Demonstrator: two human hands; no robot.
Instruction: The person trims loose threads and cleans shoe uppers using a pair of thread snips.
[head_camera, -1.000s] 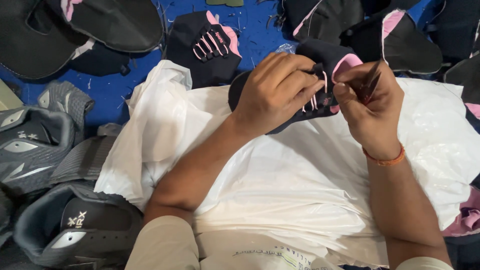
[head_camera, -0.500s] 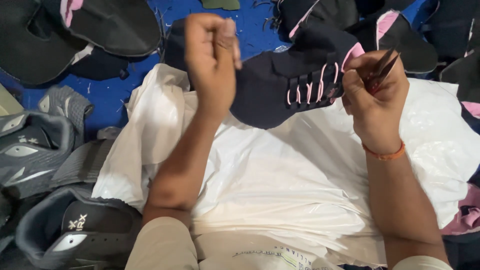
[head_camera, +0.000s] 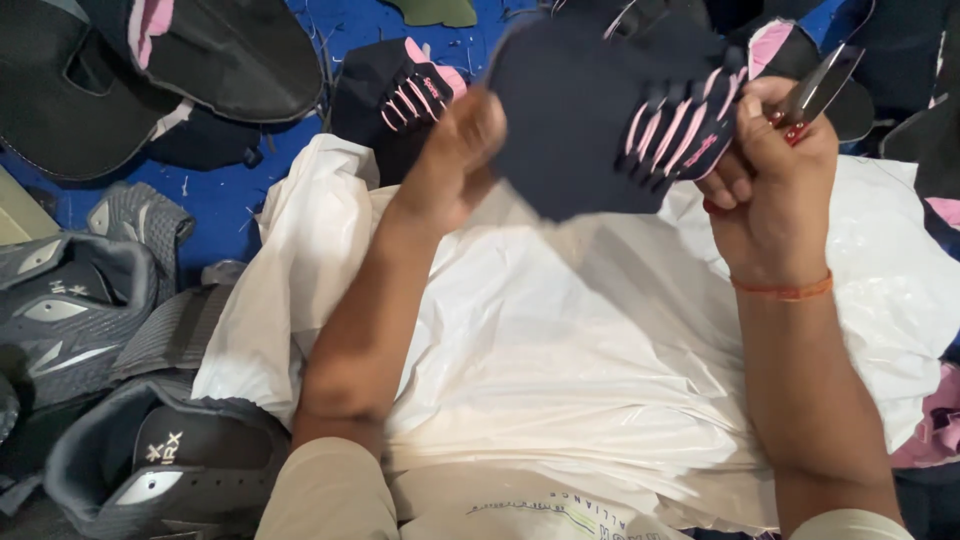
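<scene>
Both hands hold up a dark navy shoe upper (head_camera: 585, 110) with pink stripes on its side, above a white plastic sheet (head_camera: 560, 370) on my lap. My left hand (head_camera: 455, 160) grips the upper's left edge with closed fingers. At the pink-striped right end, my right hand (head_camera: 770, 165) pinches the upper and also holds a small metal cutter with red handles (head_camera: 815, 90) that points up and right. An orange thread band circles the right wrist.
More navy and pink uppers (head_camera: 400, 90) lie on the blue floor (head_camera: 225, 200) beyond the sheet. Black uppers (head_camera: 160, 70) are piled at the top left. Grey shoe uppers (head_camera: 70, 310) are stacked at the left, and a dark one (head_camera: 165, 460) sits beside my left knee.
My left hand came down from its raised position and took the upper's left edge. The upper has been lifted and turned so its flat navy side faces me.
</scene>
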